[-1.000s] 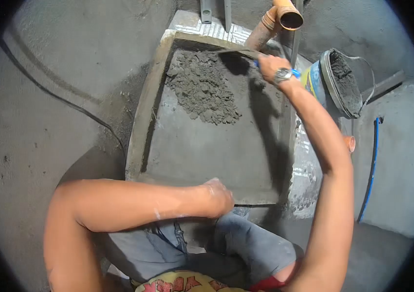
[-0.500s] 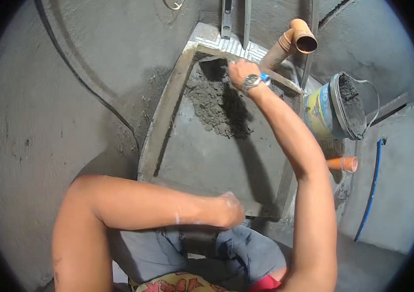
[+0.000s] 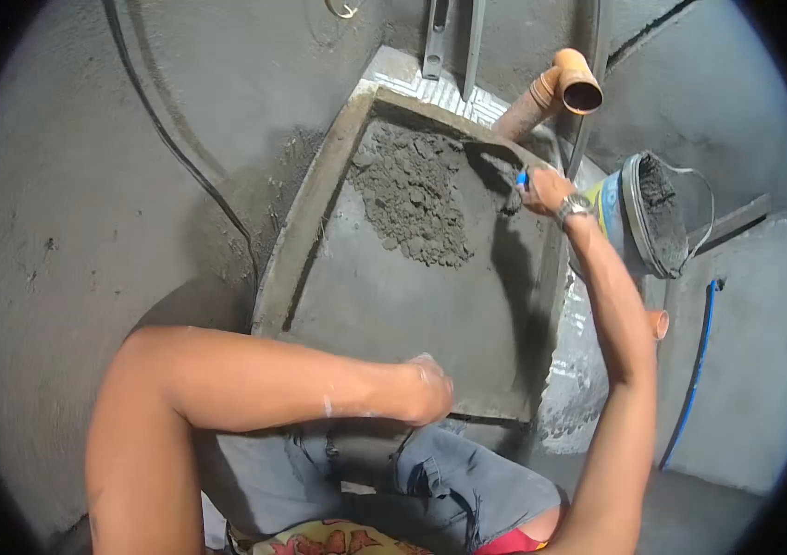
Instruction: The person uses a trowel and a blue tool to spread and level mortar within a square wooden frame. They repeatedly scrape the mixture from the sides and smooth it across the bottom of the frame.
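My right hand (image 3: pixel 549 191), with a watch at the wrist, is closed round the blue handle of a trowel (image 3: pixel 495 168) near the right inner edge of a shallow cement basin (image 3: pixel 384 319). The dark blade points up and left, close to the basin's far rim. Crumbly grey mortar (image 3: pixel 416 199) lies heaped in the basin's upper left part. My left hand (image 3: pixel 428 390) rests bent by my knee at the near edge; its fingers curl inward and are mostly hidden.
An orange pipe (image 3: pixel 571 83) stands behind the far right corner. Right of the basin, a tilted bucket (image 3: pixel 638 213) holds mortar. Metal bars (image 3: pixel 435 42) lean at the back. A black cable (image 3: pixel 167 139) runs down the left wall, and a blue tube (image 3: pixel 694 379) lies right.
My right hand has moved right and towards me with the trowel, from the far edge above the mortar to the basin's right side. My left hand has hardly moved.
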Demonstrator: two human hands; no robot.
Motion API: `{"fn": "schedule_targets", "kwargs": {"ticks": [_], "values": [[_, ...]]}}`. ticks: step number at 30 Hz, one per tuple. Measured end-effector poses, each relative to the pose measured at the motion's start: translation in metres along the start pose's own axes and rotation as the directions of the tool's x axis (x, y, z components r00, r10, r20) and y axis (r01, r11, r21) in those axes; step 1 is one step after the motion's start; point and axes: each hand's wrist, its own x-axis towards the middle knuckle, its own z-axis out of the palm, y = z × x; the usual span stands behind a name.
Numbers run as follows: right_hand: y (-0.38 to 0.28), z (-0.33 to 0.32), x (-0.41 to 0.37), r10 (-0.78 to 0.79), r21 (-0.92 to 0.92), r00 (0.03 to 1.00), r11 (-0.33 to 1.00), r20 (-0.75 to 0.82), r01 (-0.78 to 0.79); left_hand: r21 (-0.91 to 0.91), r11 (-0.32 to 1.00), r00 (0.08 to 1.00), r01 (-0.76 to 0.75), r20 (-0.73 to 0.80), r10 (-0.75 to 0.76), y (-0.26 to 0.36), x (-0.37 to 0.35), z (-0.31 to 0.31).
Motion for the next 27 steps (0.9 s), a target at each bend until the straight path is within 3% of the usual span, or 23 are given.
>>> {"fn": "schedule_targets", "kwargs": {"ticks": [1,3,5,7,8,9,11,14,18,21,23,24,27], "values": [[-0.012,-0.005,-0.007,0.05,0.056,0.997,0.997,0.06,-0.054,-0.007,1.0,1.0,-0.003,-0.021,0.003,-0.002,0.005,0.006],[-0.026,-0.006,-0.014,0.165,0.447,0.911,0.829,0.378,-0.336,-0.022,1.0,0.999,-0.012,-0.053,0.011,-0.004,0.016,0.017],[-0.039,0.009,-0.014,0.207,0.542,0.906,0.744,0.369,-0.39,-0.039,0.999,0.997,-0.024,-0.07,0.022,-0.005,0.022,0.025],[-0.028,0.087,0.0,0.113,0.344,0.993,0.934,-0.022,-0.099,-0.049,0.999,1.0,-0.023,0.002,0.023,-0.001,0.019,0.02],[-0.04,0.09,-0.008,0.114,0.347,0.993,0.93,0.035,-0.119,-0.05,0.999,0.999,-0.021,0.033,0.023,0.0,0.019,0.017],[-0.048,0.089,-0.015,0.1,0.224,0.988,0.967,0.119,-0.125,-0.051,0.999,1.0,-0.017,0.022,0.019,0.0,0.02,0.017],[-0.055,0.06,-0.034,-0.062,0.23,0.989,0.973,0.136,0.03,-0.059,0.998,1.0,0.006,-0.005,-0.007,-0.002,0.023,0.023],[-0.048,0.029,-0.042,-0.019,0.158,0.991,0.987,0.13,-0.002,-0.06,0.998,0.998,0.033,0.061,-0.029,0.001,0.01,0.002],[-0.036,0.038,-0.018,0.103,0.231,0.992,0.966,0.073,-0.117,-0.076,0.997,0.998,0.012,0.064,-0.007,0.001,0.012,0.009],[-0.053,0.065,-0.006,-0.039,0.182,0.994,0.983,0.104,0.019,-0.05,0.999,0.997,-0.008,0.07,0.012,0.005,0.015,0.012],[-0.076,0.048,-0.028,-0.045,0.179,0.997,0.983,0.064,0.033,-0.033,0.999,0.999,-0.029,0.027,0.03,0.0,0.021,0.023],[-0.074,0.042,-0.028,-0.024,0.212,0.993,0.977,0.119,-0.002,-0.035,0.998,0.999,-0.042,0.017,0.043,-0.001,0.022,0.024],[-0.053,0.054,-0.033,-0.076,0.306,0.995,0.951,0.071,0.051,-0.027,0.998,0.999,-0.052,-0.003,0.052,0.0,0.012,0.016]]}}
